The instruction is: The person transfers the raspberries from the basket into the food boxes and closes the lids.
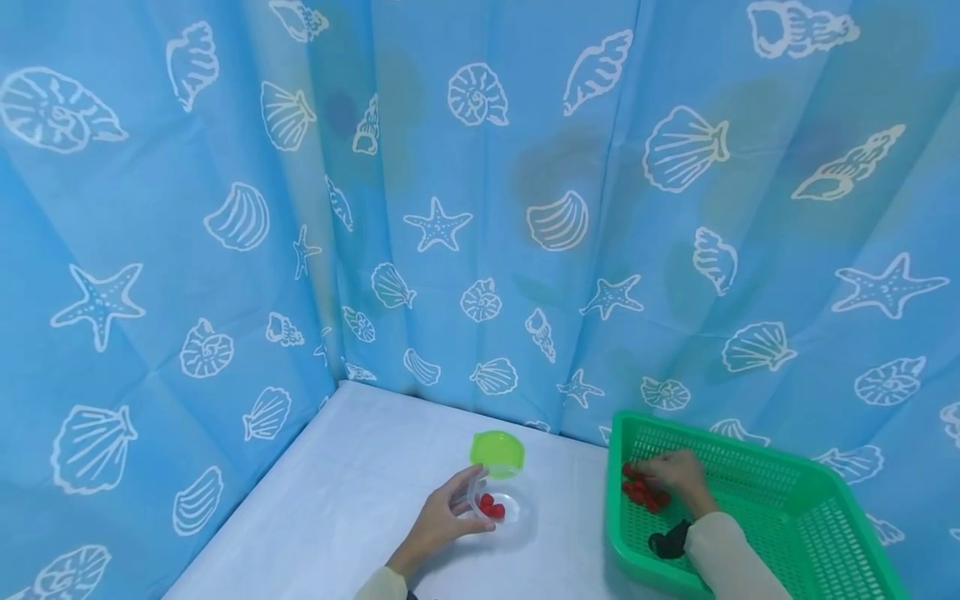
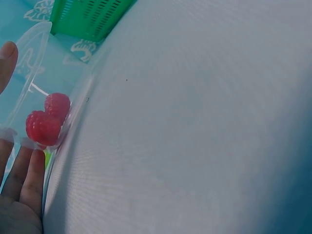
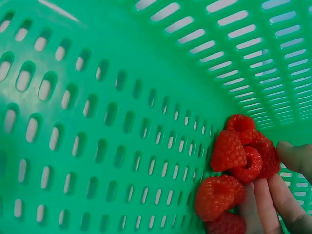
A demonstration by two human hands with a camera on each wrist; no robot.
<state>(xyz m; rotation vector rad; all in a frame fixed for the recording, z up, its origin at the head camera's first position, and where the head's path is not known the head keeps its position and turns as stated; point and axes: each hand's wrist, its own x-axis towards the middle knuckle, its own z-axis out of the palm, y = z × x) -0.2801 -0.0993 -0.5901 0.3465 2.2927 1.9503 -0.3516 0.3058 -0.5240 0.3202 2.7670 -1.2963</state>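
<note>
My left hand grips the side of a clear plastic container, thumb and fingers spread round its wall. A few red raspberries lie inside it; two show in the left wrist view. On the right, my right hand reaches into a green slotted basket. It is at a cluster of raspberries against the basket's side. In the right wrist view its thumb and fingers pinch a raspberry at the edge of the cluster.
A bright green lid lies on the white table just behind the container. In the basket, a black object sits near the right forearm. Blue curtains with white shell prints hang behind and to the left.
</note>
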